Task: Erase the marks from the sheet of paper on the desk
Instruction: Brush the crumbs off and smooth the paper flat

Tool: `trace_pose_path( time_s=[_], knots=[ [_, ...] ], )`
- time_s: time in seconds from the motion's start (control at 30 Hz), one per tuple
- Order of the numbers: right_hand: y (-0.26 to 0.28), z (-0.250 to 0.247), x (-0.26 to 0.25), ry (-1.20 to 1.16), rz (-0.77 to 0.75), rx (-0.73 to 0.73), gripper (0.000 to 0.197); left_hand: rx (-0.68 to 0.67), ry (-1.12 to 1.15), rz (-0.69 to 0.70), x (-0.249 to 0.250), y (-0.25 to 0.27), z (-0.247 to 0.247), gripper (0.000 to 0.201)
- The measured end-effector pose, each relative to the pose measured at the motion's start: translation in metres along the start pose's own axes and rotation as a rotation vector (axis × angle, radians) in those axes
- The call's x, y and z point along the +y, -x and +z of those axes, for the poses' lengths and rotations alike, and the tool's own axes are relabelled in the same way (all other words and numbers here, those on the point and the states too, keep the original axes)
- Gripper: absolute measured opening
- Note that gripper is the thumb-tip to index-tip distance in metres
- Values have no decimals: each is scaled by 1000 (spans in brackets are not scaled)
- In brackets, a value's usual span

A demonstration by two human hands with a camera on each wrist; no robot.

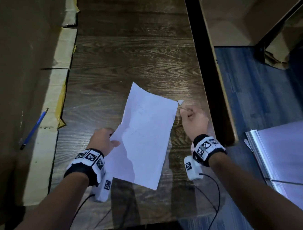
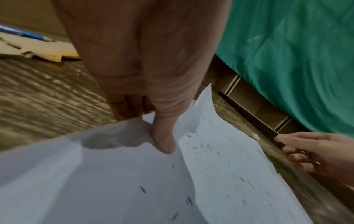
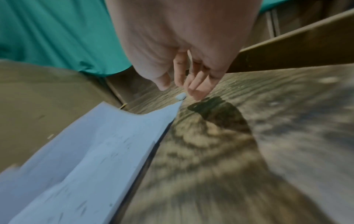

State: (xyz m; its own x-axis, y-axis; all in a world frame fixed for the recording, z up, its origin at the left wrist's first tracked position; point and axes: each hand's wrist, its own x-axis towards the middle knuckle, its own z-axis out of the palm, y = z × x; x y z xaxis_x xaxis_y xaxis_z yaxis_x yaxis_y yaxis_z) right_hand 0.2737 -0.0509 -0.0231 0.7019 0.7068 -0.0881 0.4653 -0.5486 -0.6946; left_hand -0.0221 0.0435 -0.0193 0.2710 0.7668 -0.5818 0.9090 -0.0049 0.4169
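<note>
A white sheet of paper [image 1: 145,136] is lifted off the dark wooden desk [image 1: 134,53] and bent, its far corner still low near the wood. My left hand [image 1: 112,137] pinches its left edge, thumb [image 2: 164,141] on top and the other fingers underneath. Small dark specks dot the paper [image 2: 220,166]. A small white eraser [image 1: 180,102] lies on the desk just past the sheet's right corner. My right hand [image 1: 186,112] hovers right behind the eraser [image 3: 181,96], fingers [image 3: 195,89] loosely bent and holding nothing. The paper [image 3: 95,151] fills the lower left of the right wrist view.
A blue pencil [image 1: 34,128] lies on flattened cardboard [image 1: 57,67] along the desk's left side. The desk's right edge [image 1: 215,92] runs close to my right hand, with floor beyond. Green cloth [image 2: 287,60] lies past the desk's far end. Thin cables trail from both wrists.
</note>
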Motion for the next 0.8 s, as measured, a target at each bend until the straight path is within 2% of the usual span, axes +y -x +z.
trace_pose_path(
  time_s=[0.03,0.13,0.2,0.3,0.37,0.43,0.57,0.73,0.8],
  knots=[
    [12,0,3,7,-35,-21,26,-21,-26,20,-3,6,-1,25],
    [51,-2,12,17,-108,-131,37,-68,-80,69,-12,21,-3,48],
    [78,-5,17,-13,-158,-187,36,-106,-130,109,-18,26,-4,53],
    [118,-5,28,91,-311,-199,35,-163,-238,149,-22,30,-2,43],
    [140,-1,36,175,-364,-219,38,-208,-289,190,-10,35,1,22],
    [157,0,43,200,-378,-257,41,-243,-312,249,10,37,5,9],
    [170,0,57,231,-414,-256,50,-227,-399,355,52,28,27,16],
    [164,-9,84,366,-317,-326,66,-209,-407,388,109,18,65,20],
    [159,-18,93,430,-264,-342,69,-141,-450,426,128,17,77,24]
  ],
)
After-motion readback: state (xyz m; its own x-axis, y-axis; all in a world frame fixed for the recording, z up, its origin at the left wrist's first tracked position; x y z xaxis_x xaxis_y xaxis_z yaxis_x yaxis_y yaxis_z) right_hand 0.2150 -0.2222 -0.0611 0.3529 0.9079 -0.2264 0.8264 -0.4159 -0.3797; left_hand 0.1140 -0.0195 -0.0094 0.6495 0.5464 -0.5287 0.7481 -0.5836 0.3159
